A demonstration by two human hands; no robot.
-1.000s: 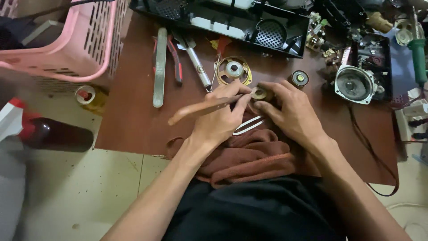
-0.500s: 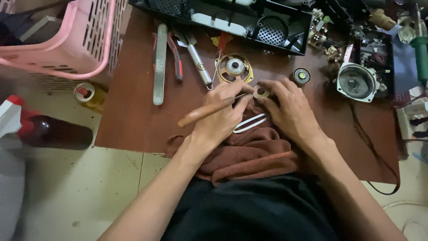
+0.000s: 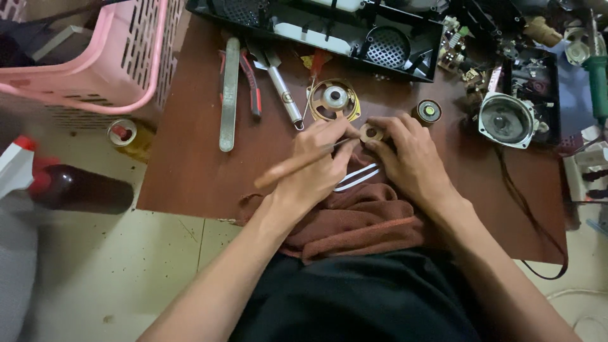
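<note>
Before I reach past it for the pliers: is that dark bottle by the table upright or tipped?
Tipped. The dark bottle lies on its side on the floor left of the table, red cap end pointing left.

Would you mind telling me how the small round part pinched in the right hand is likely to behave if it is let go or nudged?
The small round part looks like a short disc, so on edge it would probably roll across the brown table. It seems light, since the right hand steadies it with fingertips alone. The brown cloth beneath might stop it.
</note>
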